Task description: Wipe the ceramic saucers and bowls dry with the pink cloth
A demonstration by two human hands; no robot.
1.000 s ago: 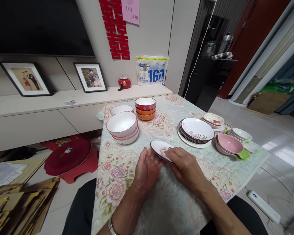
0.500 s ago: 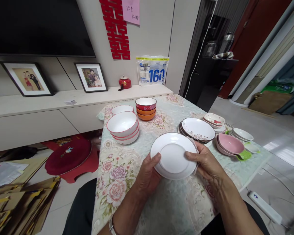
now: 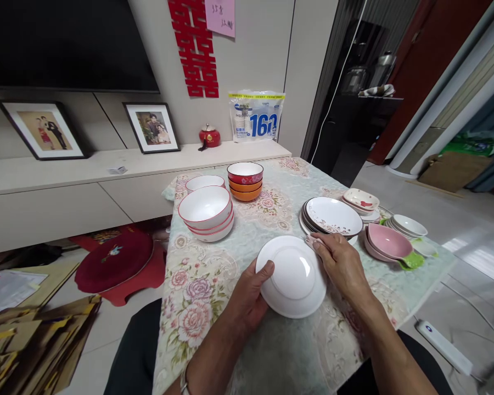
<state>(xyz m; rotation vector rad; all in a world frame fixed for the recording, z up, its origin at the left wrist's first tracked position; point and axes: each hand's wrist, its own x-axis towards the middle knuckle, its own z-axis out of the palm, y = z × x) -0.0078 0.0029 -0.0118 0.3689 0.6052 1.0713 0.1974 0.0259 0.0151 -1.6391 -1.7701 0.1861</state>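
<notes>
A round white plate is held tilted above the near part of the table, its flat face toward me. My left hand grips its left rim, thumb on top and fingers beneath. Pinched in my right hand is a pale pinkish cloth, pressed to the plate's upper right rim. Just beyond that hand stands a stack of patterned plates with dark rims. To the left of the held plate sits a stack of white bowls with red rims.
A stack of red and orange bowls stands farther back. On the right are pink leaf-shaped dishes, small white bowls and heart-patterned dishes. A floral tablecloth covers the table. A red stool stands at the left.
My right hand has moved from gripping the plate's right side to its upper right rim with the cloth. The plate has dropped slightly and turned; my left hand keeps its hold.
</notes>
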